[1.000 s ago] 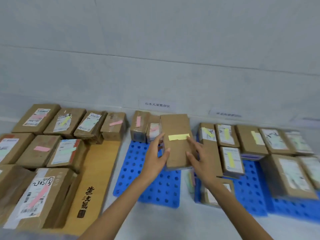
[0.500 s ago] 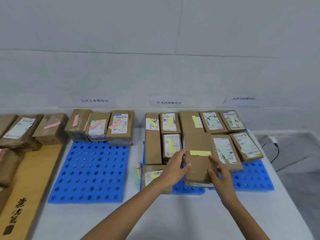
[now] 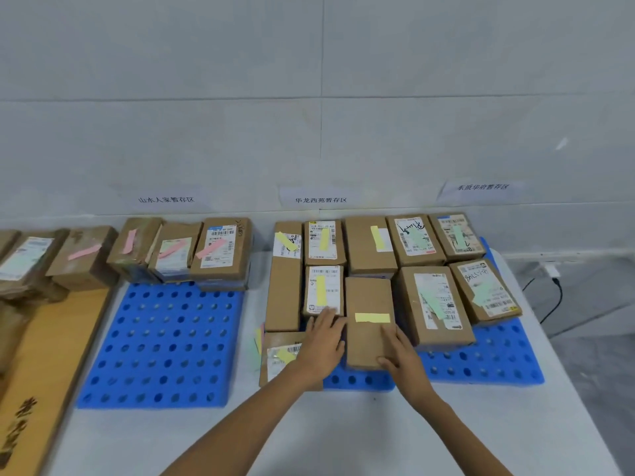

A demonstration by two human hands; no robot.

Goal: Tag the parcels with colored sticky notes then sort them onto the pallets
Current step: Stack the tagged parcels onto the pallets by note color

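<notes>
White tabletop (image 3: pixel 343 434): at lower centre, both hands' grips lay spread against a yellow-tagged parcel (image 3: pixel 368 341) on the blue pallet (image 3: pixel 481 365): left hand (image 3: pixel 323 341), right hand (image 3: pixel 400 355). Pushed further, it could jam against neighbouring parcels.

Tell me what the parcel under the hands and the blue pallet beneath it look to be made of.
Parcel: brown corrugated cardboard by its look, matte, with creased edges and a yellow paper sticky note. Blue pallet: probably moulded plastic, though possibly foam, uniform colour with a regular grid of round holes.
</notes>
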